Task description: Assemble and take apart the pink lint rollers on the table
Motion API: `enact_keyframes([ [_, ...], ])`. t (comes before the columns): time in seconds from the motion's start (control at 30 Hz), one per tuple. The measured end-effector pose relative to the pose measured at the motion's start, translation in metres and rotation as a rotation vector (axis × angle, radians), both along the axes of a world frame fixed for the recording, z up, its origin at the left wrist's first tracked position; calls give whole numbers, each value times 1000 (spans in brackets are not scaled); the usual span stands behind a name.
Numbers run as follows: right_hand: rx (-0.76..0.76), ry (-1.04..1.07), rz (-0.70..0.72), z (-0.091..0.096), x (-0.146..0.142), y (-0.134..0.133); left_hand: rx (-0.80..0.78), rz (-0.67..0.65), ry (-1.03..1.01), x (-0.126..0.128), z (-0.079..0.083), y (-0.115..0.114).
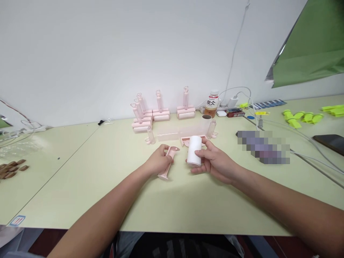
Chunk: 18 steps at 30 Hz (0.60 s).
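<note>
My left hand (158, 161) is closed around a pink plastic roller handle (168, 163), which points down toward the pale green table (113, 168). My right hand (213, 161) grips a white paper roll (194, 150), held upright just right of the handle. The two parts sit close together without touching. Just behind my hands lie a pink base piece (185, 140) and a clear plastic cover (182, 132).
Several assembled pink lint rollers (161, 113) stand against the wall. A drink bottle (212, 103), chargers and cables (282, 125) lie at the back right, green plastic parts (301, 117) and a dark phone (331, 142) at far right. Brown pieces (12, 168) lie at far left.
</note>
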State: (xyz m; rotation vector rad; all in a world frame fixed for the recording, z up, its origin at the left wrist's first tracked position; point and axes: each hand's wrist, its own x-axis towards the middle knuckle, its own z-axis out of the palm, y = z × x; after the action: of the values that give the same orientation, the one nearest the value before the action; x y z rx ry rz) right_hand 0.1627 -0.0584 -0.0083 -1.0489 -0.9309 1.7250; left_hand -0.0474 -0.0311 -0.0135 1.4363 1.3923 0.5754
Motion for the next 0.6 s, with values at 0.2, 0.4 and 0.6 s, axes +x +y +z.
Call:
enact_keyframes([
  [0.2, -5, -4, -9, 0, -3, -4, -41, 96, -368, 6, 5, -2],
  [0.4, 32, -16, 14, -6, -7, -6, 30, 152, -492, 15, 8, -10],
  [0.6, 75, -7, 82, -10, -17, -15, 217, 168, -335, 26, 7, -21],
])
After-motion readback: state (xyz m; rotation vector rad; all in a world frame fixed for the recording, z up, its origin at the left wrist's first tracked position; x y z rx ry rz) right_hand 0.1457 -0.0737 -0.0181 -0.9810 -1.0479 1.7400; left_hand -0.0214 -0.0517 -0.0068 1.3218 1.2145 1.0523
